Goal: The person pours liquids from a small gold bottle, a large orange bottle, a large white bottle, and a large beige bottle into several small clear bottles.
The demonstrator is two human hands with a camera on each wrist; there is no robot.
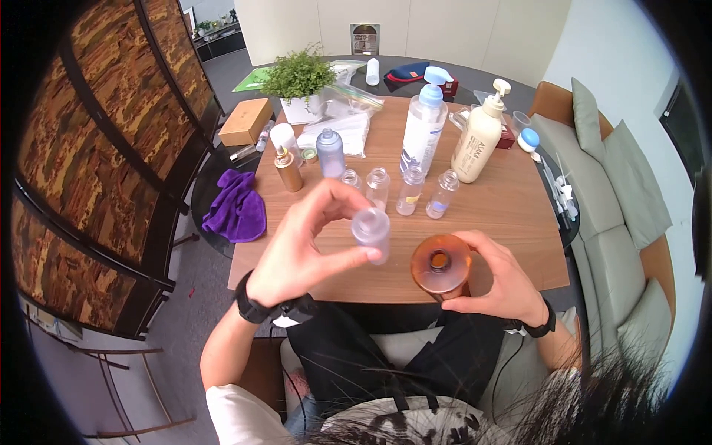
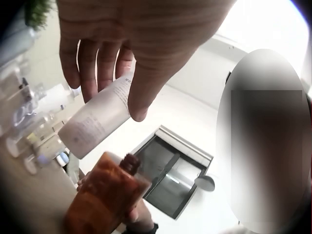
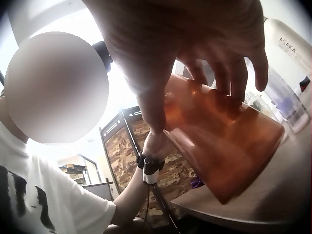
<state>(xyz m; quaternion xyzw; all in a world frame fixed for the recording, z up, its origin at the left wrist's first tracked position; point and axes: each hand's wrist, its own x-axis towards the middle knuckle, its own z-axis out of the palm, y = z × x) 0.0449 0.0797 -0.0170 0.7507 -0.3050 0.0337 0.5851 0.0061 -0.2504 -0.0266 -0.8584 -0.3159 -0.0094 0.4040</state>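
The left hand (image 1: 300, 241) pinches a small translucent frosted bottle (image 1: 371, 236) between thumb and fingers, above the table's near part. In the left wrist view this bottle (image 2: 97, 119) is tilted, with small printed text on its side. An amber bottle (image 1: 440, 267) with an uncapped neck is held by the right hand (image 1: 508, 278) at the table's near edge, thumb on one side and fingers on the other. The right wrist view shows the amber bottle (image 3: 224, 141) large and see-through. The two bottles are apart.
Several small clear bottles, one of them (image 1: 410, 191) yellow-labelled, stand beyond the hands. Behind are a cream pump bottle (image 1: 478, 141), a white-and-blue pump bottle (image 1: 423, 133), a blue bottle (image 1: 330, 153), a brown bottle (image 1: 288, 170) and a plant (image 1: 299, 76). A purple cloth (image 1: 236, 208) lies left.
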